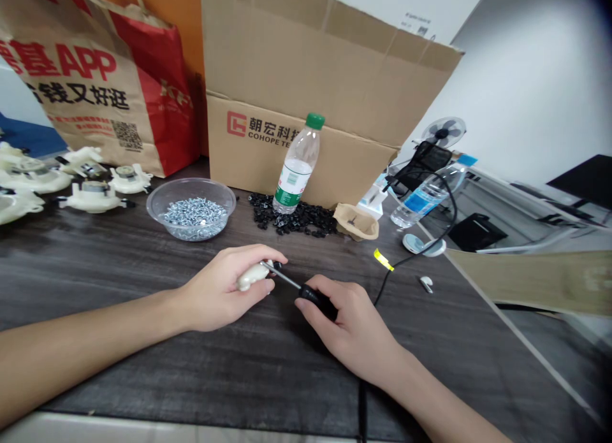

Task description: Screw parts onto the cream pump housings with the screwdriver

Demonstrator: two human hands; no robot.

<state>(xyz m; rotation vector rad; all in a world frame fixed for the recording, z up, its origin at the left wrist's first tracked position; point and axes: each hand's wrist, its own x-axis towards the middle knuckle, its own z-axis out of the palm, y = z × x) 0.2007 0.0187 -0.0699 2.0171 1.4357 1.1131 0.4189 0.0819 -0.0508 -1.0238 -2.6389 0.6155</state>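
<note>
My left hand is closed round a small cream-white plastic part with a black piece at its far end, held just above the dark table. In my right hand is the black handle of a screwdriver. Its metal shaft points left, and the tip meets the white part near the black piece. My left fingers partly cover the part, so whether a screw sits under the tip cannot be made out.
Behind my hands stand a clear bowl of small screws, a pile of black pieces, a green-capped bottle and a carton tray. Several white assemblies lie left. A black cable crosses the right; an earbud lies beyond.
</note>
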